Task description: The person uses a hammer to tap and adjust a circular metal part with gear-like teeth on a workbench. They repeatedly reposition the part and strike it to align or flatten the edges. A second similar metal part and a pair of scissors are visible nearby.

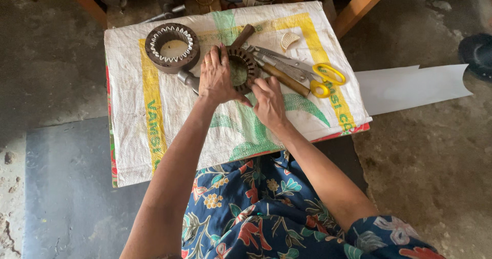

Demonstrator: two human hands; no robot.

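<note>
A rusty brown slotted metal ring (245, 67) lies on a white woven sack (154, 115) that covers a low table. My left hand (218, 77) rests over the ring's left side, fingers spread on it. My right hand (269, 101) touches the ring's lower right edge with its fingertips. A second, larger slotted ring with white paper liners (172, 47) sits to the upper left, apart from both hands.
Yellow-handled scissors (320, 77), a wooden-handled tool (287, 79), a hammer (241, 36) and a small curved paper piece (289, 39) lie to the right of the ring. A white paper sheet (410, 87) hangs off the table's right side. Wooden legs and metal parts stand behind.
</note>
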